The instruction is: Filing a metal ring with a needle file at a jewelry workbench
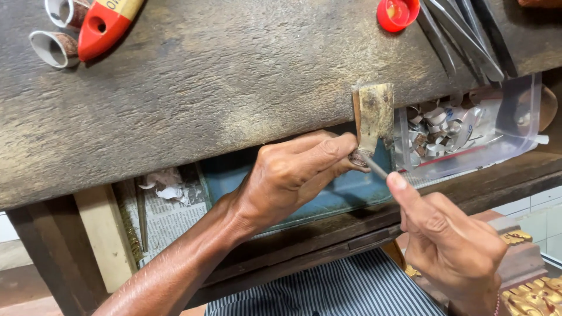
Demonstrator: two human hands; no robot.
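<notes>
Head view: the left hand pinches a small ring-like metal piece between thumb and forefinger, pressing it against the lower end of a worn wooden peg that juts from the bench edge. The right hand is closed around a slim metal tool, forefinger laid along the shaft, its tip at the piece. The piece looks light, stiff and small enough to slip; the pinch at its rim, braced on the peg, seems the sound hold. Below sits a blue tray in the drawer; beside the peg, a clear plastic box of metal scraps. On the bench top: a red-handled tool, tape rolls, a red cap, dark metal tongs.
</notes>
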